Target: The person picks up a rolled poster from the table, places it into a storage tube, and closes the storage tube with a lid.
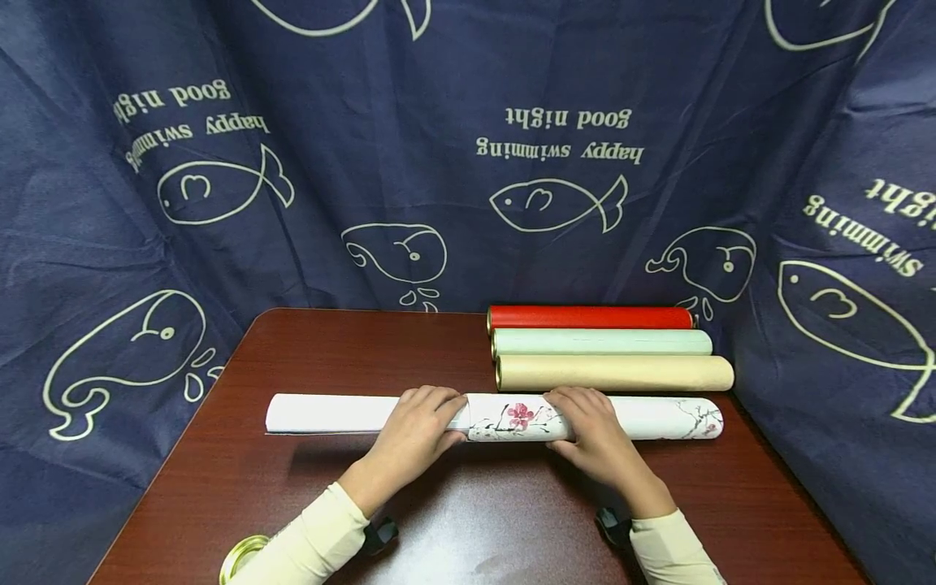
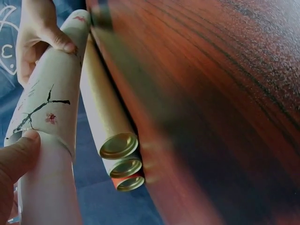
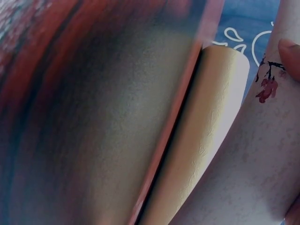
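A white cardboard tube point(image 1: 661, 418) printed with plum blossom branches lies crosswise before me in the head view. From its left end sticks out a long white roll of paper point(image 1: 329, 413). My left hand point(image 1: 413, 431) grips the roll right at the tube's mouth, and its thumb point(image 2: 29, 145) lies at the rim in the left wrist view. Around the middle of the tube curls my right hand point(image 1: 603, 443), thumb on the near side and fingers over the top. How deep the paper reaches inside the tube is hidden.
Behind the tube lie three more tubes side by side: beige point(image 1: 614, 373), pale green point(image 1: 603, 342) and red point(image 1: 592, 317). A round gold lid point(image 1: 244, 551) sits at the front left, partly behind my sleeve. A dark blue curtain point(image 1: 453, 162) surrounds the brown table point(image 1: 366, 349).
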